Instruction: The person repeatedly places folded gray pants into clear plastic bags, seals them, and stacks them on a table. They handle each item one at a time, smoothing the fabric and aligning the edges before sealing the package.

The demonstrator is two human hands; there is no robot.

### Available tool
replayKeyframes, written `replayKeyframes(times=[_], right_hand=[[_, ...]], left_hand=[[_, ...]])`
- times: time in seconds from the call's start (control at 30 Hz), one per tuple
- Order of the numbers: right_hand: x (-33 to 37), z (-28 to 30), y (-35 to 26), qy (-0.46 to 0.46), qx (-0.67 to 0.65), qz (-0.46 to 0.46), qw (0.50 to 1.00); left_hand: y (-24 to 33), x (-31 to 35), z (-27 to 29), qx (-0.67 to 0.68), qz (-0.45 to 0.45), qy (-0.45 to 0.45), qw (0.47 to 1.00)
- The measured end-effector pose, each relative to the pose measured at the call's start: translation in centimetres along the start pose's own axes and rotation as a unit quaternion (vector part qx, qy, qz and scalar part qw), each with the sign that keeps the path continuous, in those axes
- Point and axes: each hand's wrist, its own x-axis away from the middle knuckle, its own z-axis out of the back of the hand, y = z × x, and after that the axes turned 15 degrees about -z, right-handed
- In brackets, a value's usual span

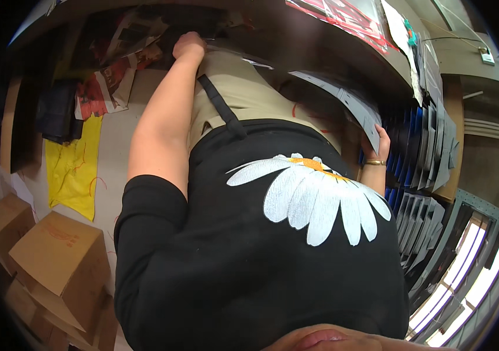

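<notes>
My left hand (189, 48) reaches forward to the edge of a dark work surface (296, 32), at the far left of my body. Its fingers are curled closed, and whatever they may hold is hidden. On the right, my right hand (383, 143), with a gold-coloured band at the wrist, grips the near end of a thin grey-white flat panel (343, 98). That panel slants forward and left, beside my beige trousers. Clear plastic film (223, 48) lies near my left hand.
Blue and grey flat panels (430, 146) stand in rows at the right. Red-printed plastic packaging (349, 23) lies on the surface ahead. At left are a yellow cloth-like piece (73, 167), dark folded material (57, 111) and cardboard boxes (56, 251).
</notes>
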Motion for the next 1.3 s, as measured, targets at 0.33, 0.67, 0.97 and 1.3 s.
replayKeyframes(times=[0.33,0.67,0.97,1.3], right_hand=[[-1.4,-0.5,0.2,0.066,0.026,-0.005,0.997],[-4.0,-6.2,0.8,0.029,0.021,0.016,0.999],[-1.3,-9.5,0.6,-0.102,-0.055,0.086,0.990],[3.1,-14.2,3.3,0.087,0.201,0.295,0.930]], left_hand=[[10.5,3.9,0.0,-0.043,-0.277,0.122,0.952],[24.5,12.3,-2.4,0.108,-0.707,-0.144,0.684],[29.2,11.5,-1.3,0.303,-0.577,-0.272,0.708],[33.5,13.7,8.0,0.338,-0.509,-0.381,0.694]])
